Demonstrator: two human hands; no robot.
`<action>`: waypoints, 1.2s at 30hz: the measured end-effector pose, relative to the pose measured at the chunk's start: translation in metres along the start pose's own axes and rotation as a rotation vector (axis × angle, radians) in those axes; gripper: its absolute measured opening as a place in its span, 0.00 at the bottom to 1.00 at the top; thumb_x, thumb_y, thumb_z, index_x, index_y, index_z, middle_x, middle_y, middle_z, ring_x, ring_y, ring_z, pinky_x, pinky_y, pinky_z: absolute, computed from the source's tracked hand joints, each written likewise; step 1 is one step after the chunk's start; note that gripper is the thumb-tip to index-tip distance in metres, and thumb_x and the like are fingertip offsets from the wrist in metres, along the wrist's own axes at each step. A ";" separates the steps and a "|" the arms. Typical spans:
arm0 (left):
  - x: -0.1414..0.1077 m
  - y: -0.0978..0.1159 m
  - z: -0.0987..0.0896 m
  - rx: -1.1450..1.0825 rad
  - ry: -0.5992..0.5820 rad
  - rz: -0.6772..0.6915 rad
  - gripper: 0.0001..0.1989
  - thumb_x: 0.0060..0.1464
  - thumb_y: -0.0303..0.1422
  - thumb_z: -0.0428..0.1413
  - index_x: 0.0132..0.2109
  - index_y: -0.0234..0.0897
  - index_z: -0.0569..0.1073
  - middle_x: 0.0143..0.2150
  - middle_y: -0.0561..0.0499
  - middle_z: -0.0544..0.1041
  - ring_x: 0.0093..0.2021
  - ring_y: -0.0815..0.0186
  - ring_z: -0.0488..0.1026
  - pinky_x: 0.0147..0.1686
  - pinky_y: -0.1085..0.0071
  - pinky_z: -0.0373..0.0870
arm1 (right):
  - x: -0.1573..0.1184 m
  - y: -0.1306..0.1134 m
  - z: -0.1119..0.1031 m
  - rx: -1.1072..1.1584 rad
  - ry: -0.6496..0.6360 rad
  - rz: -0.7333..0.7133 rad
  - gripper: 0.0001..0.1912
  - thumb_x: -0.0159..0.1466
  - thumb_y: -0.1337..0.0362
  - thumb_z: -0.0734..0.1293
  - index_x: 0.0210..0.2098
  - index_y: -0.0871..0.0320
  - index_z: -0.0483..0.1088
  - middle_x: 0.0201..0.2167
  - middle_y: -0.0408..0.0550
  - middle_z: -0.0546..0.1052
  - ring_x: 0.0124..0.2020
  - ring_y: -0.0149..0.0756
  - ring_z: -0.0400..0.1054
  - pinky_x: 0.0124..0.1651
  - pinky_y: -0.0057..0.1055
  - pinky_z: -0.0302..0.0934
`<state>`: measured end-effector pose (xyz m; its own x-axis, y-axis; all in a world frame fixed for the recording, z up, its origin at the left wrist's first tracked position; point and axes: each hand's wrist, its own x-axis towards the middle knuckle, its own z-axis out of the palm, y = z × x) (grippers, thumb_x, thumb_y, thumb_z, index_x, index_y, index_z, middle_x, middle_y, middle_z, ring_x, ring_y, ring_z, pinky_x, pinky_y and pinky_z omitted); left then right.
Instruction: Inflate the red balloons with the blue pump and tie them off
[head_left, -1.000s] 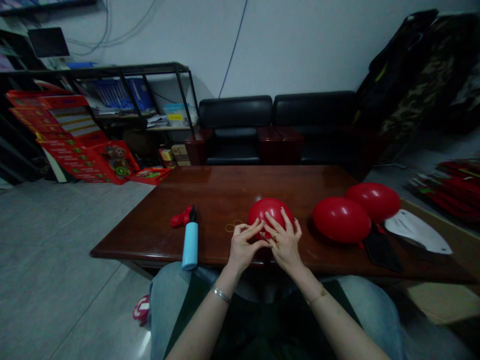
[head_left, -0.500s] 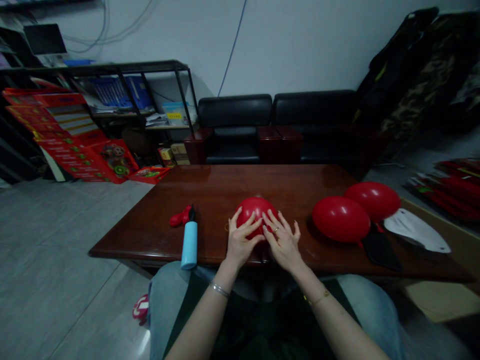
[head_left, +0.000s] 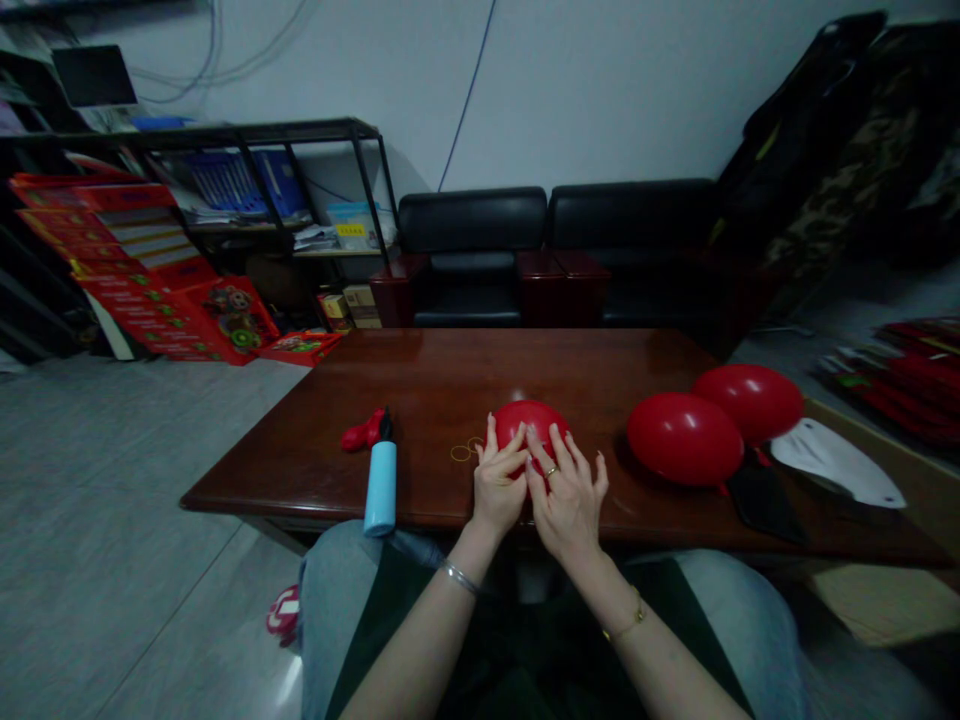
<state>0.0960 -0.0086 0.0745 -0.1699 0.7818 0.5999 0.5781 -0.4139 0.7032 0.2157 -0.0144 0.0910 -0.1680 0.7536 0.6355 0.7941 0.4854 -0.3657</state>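
Observation:
A red inflated balloon (head_left: 531,416) is at the near edge of the brown table, with both hands on its near side. My left hand (head_left: 501,488) pinches at the balloon, fingers bent and thumb close to the other hand. My right hand (head_left: 562,492), with a ring on one finger, presses against the balloon beside it, fingertips close together. The balloon's neck is hidden behind the fingers. Thin yellow rubber bands (head_left: 461,453) lie just left of my left hand. Farther left are a light blue cylinder pump (head_left: 381,488) and a limp-looking red balloon (head_left: 363,432) touching its black tip.
Two more red balloons (head_left: 684,438) rest on the right of the table (head_left: 420,375), near a dark flat object (head_left: 765,500) and a white piece (head_left: 832,462). Black sofas (head_left: 472,225) stand behind. Red boxes (head_left: 150,300) are stacked at left.
Both hands and the balloon have shifted slightly right, and the fingers have drawn closer together. The rubber bands beside the left hand now show more fully.

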 end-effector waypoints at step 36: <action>0.003 0.009 -0.020 -0.226 -0.363 0.107 0.07 0.55 0.28 0.60 0.39 0.43 0.81 0.47 0.48 0.82 0.64 0.50 0.66 0.66 0.34 0.27 | 0.046 0.053 -0.071 0.324 -0.407 -0.458 0.07 0.66 0.66 0.62 0.31 0.56 0.68 0.51 0.53 0.71 0.56 0.43 0.63 0.57 0.49 0.62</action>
<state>0.0845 -0.0193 0.0903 0.1963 0.8255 0.5291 0.3815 -0.5614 0.7344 0.2914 0.0145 0.1493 -0.7004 0.5169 0.4921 0.3869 0.8544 -0.3468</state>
